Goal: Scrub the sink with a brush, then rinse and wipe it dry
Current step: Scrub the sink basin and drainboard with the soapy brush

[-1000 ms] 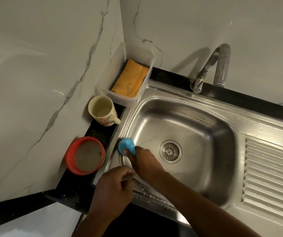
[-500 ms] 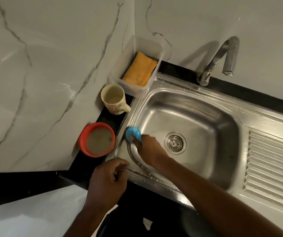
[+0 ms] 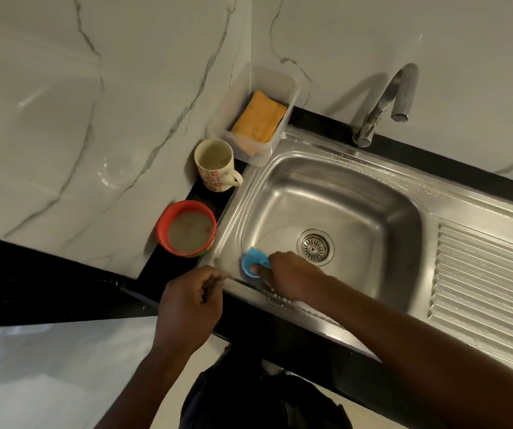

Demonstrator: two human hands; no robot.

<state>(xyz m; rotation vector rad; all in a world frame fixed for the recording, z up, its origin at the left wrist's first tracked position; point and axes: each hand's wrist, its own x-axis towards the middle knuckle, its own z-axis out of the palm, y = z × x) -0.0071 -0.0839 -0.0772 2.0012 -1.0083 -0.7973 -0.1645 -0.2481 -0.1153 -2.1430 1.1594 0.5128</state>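
**Scrubbing the near-left corner of the sink**

The right hand (image 3: 289, 274) reaches into the sink (image 3: 351, 193) and grips a small blue brush (image 3: 252, 262). The fingers are curled over the brush and one fingertip shows on its top. The brush presses on the steel where the basin floor meets the wall, at about 8 o'clock from the drain (image 3: 314, 247) and close beside it. Water drops lie on the front rim just under this hand.

The left hand (image 3: 190, 301) is outside the basin, at about 7 o'clock from the drain, on the sink's front-left corner. Its fingers are curled in to a loose fist and nothing shows inside them. Whether it holds the rim itself I cannot tell.

On the black counter strip left of the sink, a red bowl (image 3: 187, 232) with cloudy liquid stands at 9 o'clock. A cream mug (image 3: 215, 165) with red flowers stands at 10 o'clock, its handle toward the sink. A clear tub (image 3: 275, 85) is at 11 o'clock, in the wall corner, and an orange cloth (image 3: 258, 120) lies folded in it. The tap (image 3: 385, 103) rises at 1 o'clock behind the basin. No water comes from its spout. The ribbed drainboard (image 3: 490, 274) is at 3 o'clock.
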